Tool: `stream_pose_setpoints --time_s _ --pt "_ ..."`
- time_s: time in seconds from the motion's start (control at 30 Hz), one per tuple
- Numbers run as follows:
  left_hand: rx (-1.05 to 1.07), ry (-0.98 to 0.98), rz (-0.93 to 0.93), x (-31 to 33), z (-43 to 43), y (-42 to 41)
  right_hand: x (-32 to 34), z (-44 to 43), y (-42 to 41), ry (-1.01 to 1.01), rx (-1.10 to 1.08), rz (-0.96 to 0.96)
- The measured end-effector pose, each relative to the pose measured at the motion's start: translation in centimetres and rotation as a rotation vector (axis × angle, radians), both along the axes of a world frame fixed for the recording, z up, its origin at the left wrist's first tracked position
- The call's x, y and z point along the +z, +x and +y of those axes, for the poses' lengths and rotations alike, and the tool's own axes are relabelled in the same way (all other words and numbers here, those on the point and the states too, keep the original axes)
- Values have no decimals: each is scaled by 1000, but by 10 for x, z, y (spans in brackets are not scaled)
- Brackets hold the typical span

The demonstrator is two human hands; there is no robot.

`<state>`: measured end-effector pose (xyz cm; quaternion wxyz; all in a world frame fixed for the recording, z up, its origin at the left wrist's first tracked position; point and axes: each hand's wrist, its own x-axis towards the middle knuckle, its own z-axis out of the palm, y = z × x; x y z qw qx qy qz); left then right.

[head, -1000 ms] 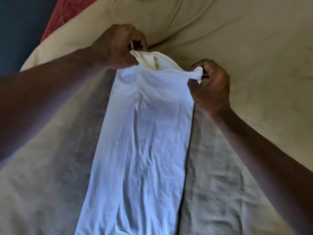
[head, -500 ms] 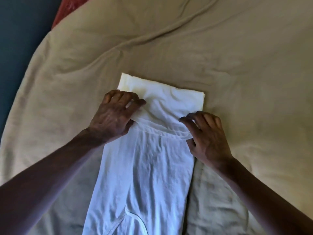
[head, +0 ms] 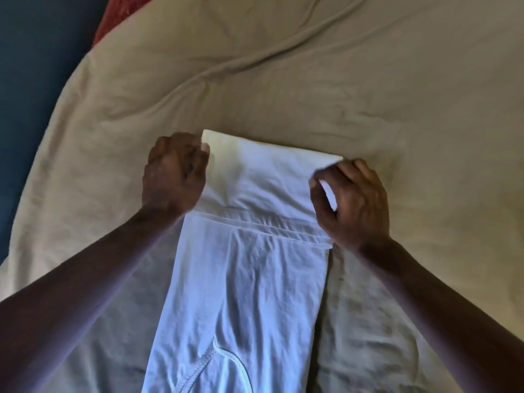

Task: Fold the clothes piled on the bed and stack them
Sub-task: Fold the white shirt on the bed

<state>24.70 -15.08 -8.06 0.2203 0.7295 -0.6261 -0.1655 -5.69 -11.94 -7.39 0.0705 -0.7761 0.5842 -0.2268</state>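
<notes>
**Next fold on the white top: keep both corners level**

R fingers (head: 361, 173) curl in w/ the thumb and pinch the right edge of the far fold (head: 269, 177). A sliver of cloth shows btw thumb and forefinger. L fingers (head: 198, 154) are curled tight at the fold's far-left corner. They're blurred and the thumb is hidden, so can't tell if they grip cloth or only press it. Right hand (head: 354, 205) and left hand (head: 174, 174) sit knuckles-up, one at each end of that fold.

The white garment (head: 249, 279) lies flat on the tan bed cover (head: 312, 80) as a long strip, far end turned back over itself. A hem line (head: 255, 224) crosses just nearside of the fold.

To do it well, I'd lift both corners together and level, and keep the side edges lined up w/ the strip beneath. Thin cloth will likely sag btw the hands, so keep it taut.

Garment's near end is cut off by the frame. A curved seam (head: 224, 354) shows there, neck or armhole, can't say. No pile or stack is in view. Far-left of the garment, a red cloth (head: 113, 15) and a dark blue surface (head: 28, 80) are only partly seen.
</notes>
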Motion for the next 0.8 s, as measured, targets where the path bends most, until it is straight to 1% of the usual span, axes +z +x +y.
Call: stream_pose_setpoints --time_s 0.03,0.07,0.1,0.13,0.17,0.2,0.23,0.3,0.37,0.4,0.43,0.5,0.53,0.57,0.63,0.67,0.73,0.8 --pt "59 27 48 -7 -10 -3 -4 -8 7 -8 30 27" --pt "54 35 66 -14 -19 -7 -10 -16 15 26 100 82" --pt "-7 38 37 -20 -29 -12 -19 -23 21 92 193 169" --pt "-96 47 -40 -27 -37 -17 -28 -30 24 180 250 268" --pt "-182 68 -138 -32 -44 -22 -39 -36 24 277 237 354" --pt "-225 90 -202 -36 -52 -24 -48 -43 21 361 150 407" --pt "-217 93 -213 -38 -58 -26 -55 -49 17 414 7 400" --pt "-70 22 -98 -39 -68 -26 -57 -56 15 435 -276 293" --pt "62 -20 19 -37 -70 -27 -52 -57 18 319 -405 264" --pt "71 -4 37 -36 -69 -29 -48 -58 20 256 -416 258" --pt "43 46 -5 -36 -68 -30 -43 -58 20 222 -407 248" --pt "-72 167 -211 -36 -61 -32 -36 -63 14 233 -351 235" --pt "-125 171 -291 -37 -59 -32 -35 -66 7 254 -304 255" --pt "-156 146 -324 -36 -60 -29 -36 -71 2 271 -257 289" --pt "-169 85 -316 -32 -64 -23 -37 -79 -8 243 -219 344" --pt "-150 75 -301 -31 -68 -20 -37 -83 -11 236 -244 339" --pt "-106 103 -272 -30 -74 -15 -39 -92 -19 277 -333 300" --pt "-77 174 -244 -29 -79 -14 -39 -95 -23 335 -372 273"
